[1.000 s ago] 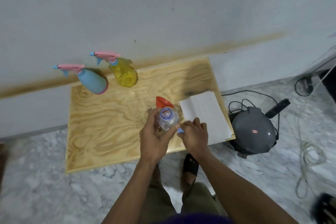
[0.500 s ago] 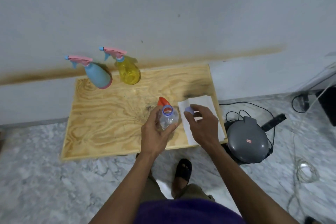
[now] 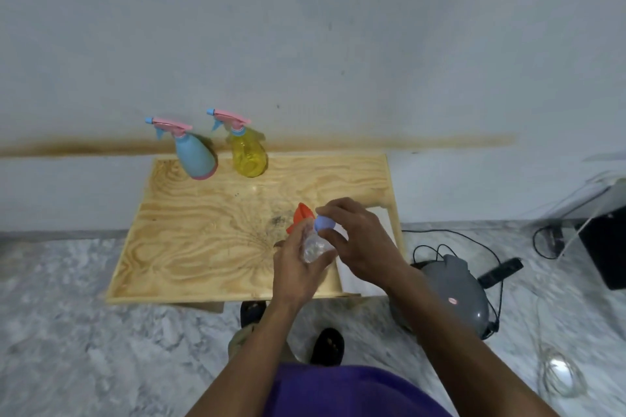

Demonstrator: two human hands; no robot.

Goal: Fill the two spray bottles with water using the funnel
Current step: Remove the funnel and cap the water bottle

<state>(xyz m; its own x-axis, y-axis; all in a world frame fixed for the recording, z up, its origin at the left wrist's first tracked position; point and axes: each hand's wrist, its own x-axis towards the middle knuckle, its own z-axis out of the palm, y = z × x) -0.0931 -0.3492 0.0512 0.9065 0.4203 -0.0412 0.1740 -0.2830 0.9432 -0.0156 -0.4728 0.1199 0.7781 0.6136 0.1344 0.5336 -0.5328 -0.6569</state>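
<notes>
Left hand (image 3: pixel 298 267) has its grip wrapped around a clear water bottle (image 3: pixel 313 244), held over the desk (image 3: pixel 203 230). Right hand (image 3: pixel 359 240) pinches the blue cap (image 3: pixel 323 223) at the bottle's top. Behind the bottle lies an orange funnel (image 3: pixel 299 215). Far behind it stand the blue spray bottle (image 3: pixel 193 156) and yellow spray bottle (image 3: pixel 247 152).

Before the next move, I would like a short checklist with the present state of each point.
1. Left hand has a grip on the water bottle: ok.
2. Right hand pinches the blue cap: ok.
3. Cap is off the bottle mouth: cannot tell.
4. Orange funnel is within reach on the table: ok.
5. Blue spray bottle and yellow spray bottle have their heads removed: not ok.
</notes>
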